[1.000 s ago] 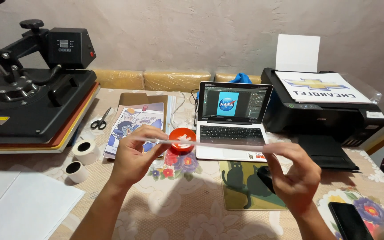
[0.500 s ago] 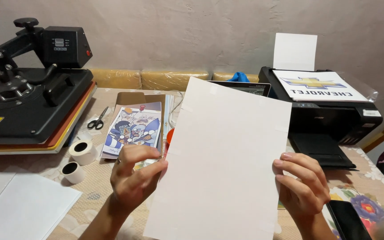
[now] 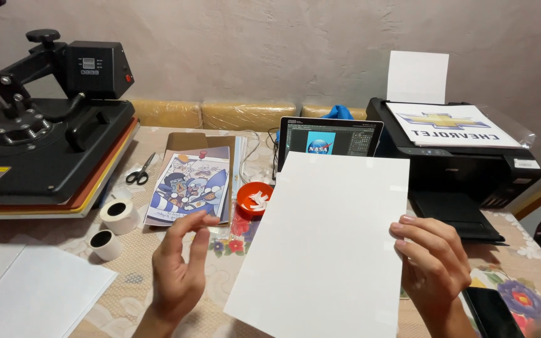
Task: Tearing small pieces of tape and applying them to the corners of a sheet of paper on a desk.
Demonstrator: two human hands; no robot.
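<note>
Right hand is pinching the white sheet at its right edge, near-centre over the tabletop; left hand is hovering open, just beside. Sheet's prob. light, floppy, glossy: edge grip w/ both hands suits.

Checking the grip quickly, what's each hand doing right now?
Left hand: open, empty, beside the white sheet, apart from it.
Right hand: holding that sheet by its right edge.

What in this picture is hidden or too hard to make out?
- Laptop, head view: its keyboard and lower screen are behind the white sheet.
- Right hand: fingertips behind the sheet; its grip is unclear.
- Phone: cut off by the bottom edge.
- Heat press: cut off by the left edge.
</note>
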